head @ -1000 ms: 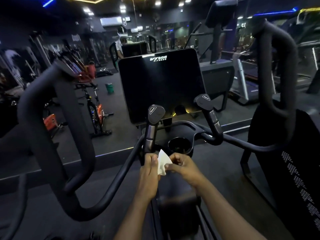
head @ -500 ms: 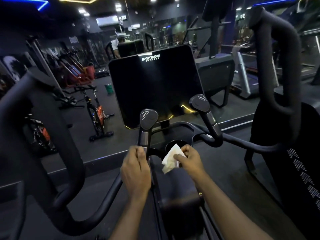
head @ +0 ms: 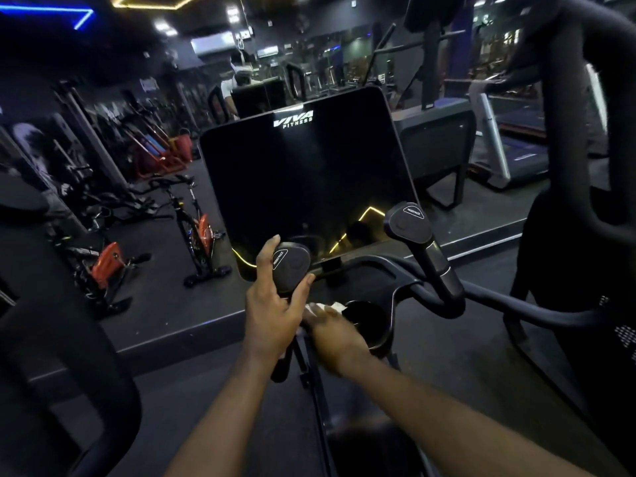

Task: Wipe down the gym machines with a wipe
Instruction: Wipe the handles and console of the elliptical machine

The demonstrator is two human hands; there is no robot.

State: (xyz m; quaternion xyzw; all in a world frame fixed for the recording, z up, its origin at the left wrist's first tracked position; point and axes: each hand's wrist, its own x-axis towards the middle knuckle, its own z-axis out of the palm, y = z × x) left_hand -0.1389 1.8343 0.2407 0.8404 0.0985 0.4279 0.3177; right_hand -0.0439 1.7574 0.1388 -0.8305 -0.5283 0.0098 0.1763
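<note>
Left hand [head: 275,304] grips knob [head: 292,266]; right hand [head: 339,333] holds wipe [head: 327,308]

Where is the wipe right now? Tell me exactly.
Head view, lower centre: the wipe pokes out white from under the right hand, just left of the cup holder and below the left handle knob that the left hand grips.

Floor [head: 206,401]: dark, matte | far wall [head: 327,63]: mirrored | ceiling: blue strip [head: 44,10], yellow strip [head: 151,5], white spotlights [head: 161,26]
</note>
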